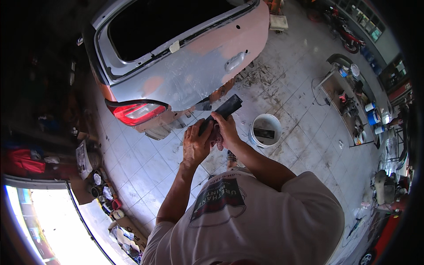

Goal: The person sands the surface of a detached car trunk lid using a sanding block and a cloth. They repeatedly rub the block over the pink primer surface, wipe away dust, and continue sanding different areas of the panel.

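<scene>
My left hand [196,143] and my right hand [226,129] are close together in front of my body. Both are closed around a long, dark, flat piece [229,105], which looks like a sanding block or a folded sheet of sandpaper. It tilts up toward the right, its far end sticking out past my right thumb. Some crumpled pinkish cloth [216,137] hangs below it between my hands. Beyond them stands the rear of a car [190,84], its tailgate patched in grey and pink primer. A red and clear tail light [139,112] is at its near left corner.
A white bucket [266,121] stands right of my hands, with a dark rectangular piece inside. Farther right is a work table [342,99] with cans and tools. Boxes and clutter [126,232] line the left side near a bright doorway. Dirt marks the tiled floor [304,128].
</scene>
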A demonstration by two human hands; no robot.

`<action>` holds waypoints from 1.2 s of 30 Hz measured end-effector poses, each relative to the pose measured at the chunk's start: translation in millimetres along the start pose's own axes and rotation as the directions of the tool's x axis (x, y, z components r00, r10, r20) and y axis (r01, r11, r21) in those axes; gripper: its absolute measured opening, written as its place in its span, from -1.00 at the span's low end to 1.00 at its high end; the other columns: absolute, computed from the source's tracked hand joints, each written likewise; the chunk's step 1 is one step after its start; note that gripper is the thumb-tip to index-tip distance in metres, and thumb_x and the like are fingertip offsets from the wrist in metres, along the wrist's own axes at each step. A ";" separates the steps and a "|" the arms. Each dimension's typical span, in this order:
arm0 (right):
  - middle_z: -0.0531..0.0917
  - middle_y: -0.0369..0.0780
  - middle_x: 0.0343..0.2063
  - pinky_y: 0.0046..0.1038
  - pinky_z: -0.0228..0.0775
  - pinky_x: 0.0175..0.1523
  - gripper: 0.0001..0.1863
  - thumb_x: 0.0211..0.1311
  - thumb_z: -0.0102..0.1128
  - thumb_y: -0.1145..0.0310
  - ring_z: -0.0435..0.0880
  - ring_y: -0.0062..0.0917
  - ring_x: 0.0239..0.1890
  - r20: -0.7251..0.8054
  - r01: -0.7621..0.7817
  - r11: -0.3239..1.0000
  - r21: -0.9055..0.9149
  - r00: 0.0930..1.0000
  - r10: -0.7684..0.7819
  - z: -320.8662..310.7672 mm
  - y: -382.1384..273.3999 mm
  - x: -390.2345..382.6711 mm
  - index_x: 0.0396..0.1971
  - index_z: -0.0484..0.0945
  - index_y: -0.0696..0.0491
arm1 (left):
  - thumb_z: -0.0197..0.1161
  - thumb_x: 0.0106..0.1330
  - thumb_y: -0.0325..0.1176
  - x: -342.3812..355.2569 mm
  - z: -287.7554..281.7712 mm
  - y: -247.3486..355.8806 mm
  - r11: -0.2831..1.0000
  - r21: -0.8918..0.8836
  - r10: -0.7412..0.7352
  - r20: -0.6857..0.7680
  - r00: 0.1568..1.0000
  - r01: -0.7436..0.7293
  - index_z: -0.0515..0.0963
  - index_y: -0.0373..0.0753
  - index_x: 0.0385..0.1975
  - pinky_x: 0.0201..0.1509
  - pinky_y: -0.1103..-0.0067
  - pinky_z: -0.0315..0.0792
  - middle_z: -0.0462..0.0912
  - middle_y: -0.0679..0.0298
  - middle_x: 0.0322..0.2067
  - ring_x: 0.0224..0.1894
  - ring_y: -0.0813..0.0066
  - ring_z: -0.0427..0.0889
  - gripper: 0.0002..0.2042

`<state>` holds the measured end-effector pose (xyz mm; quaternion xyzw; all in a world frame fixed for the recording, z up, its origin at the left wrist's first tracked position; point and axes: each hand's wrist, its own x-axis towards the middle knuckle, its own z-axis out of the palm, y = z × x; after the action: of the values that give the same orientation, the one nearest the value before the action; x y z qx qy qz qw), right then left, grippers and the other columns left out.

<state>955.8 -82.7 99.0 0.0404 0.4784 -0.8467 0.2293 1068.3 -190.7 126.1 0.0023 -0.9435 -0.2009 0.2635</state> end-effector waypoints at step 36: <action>0.77 -0.03 -0.08 -0.11 0.62 -0.53 -0.06 0.43 -0.10 -0.48 0.78 -0.18 -0.39 -0.395 0.367 0.805 0.467 0.901 -0.182 -25.9 -64.5 106.7 0.50 0.30 -0.01 | 0.54 0.31 -0.32 317.3 -13.1 -240.6 0.914 0.342 0.192 0.115 0.975 -0.220 0.66 -0.16 0.21 0.09 0.27 0.66 0.63 0.10 0.05 0.12 0.09 0.64 -0.54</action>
<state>829.2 -70.3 105.4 0.1729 0.2581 -0.9505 -0.0014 777.2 -451.8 202.2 -0.0578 -0.9688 0.0003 0.2411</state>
